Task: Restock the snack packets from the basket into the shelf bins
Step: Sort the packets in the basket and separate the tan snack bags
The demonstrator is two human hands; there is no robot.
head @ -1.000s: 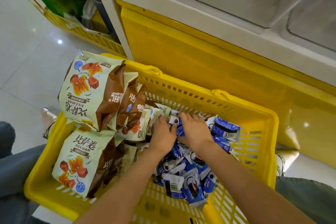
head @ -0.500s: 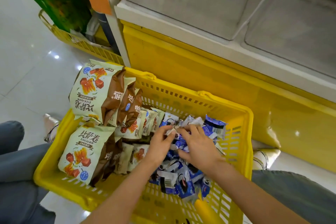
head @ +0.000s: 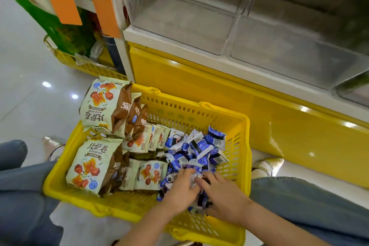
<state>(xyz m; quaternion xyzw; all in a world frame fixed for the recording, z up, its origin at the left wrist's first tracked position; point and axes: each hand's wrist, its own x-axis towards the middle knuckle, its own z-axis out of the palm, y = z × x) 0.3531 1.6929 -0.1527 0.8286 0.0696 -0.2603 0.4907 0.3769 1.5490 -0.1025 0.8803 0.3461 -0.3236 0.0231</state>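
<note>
Two bare hands down in a yellow slotted plastic basket [head: 179, 111], at its near right corner. Left hand [head: 180, 191] and right hand [head: 224, 199] side by side, fingertips almost meeting, fingers curled over and into a heap of small blue-and-white snack packets [head: 197, 150]. Several of those packets bunched between the two palms, too blurred to count. Rest of the heap across the basket's right half, reaching up toward its far wall.

Along the basket's left side, large pale-green and brown snack bags [head: 93, 168] printed with orange pieces, standing on edge, the farthest one poking above the far left rim. In the basket's middle, smaller pale-green packets [head: 149, 173] of the same print, in rows between the big bags and the blue heap.

Beyond the basket's far wall, a glossy yellow shelf base [head: 199, 86], and above it clear plastic shelf bins [head: 199, 22] behind a white ledge. Off the basket's far left corner, a second yellow basket [head: 65, 60] on the pale glossy floor [head: 30, 96]. Blue-jeaned knees [head: 309, 201] on either side of the basket, and a light shoe [head: 265, 166] just off its right wall.
</note>
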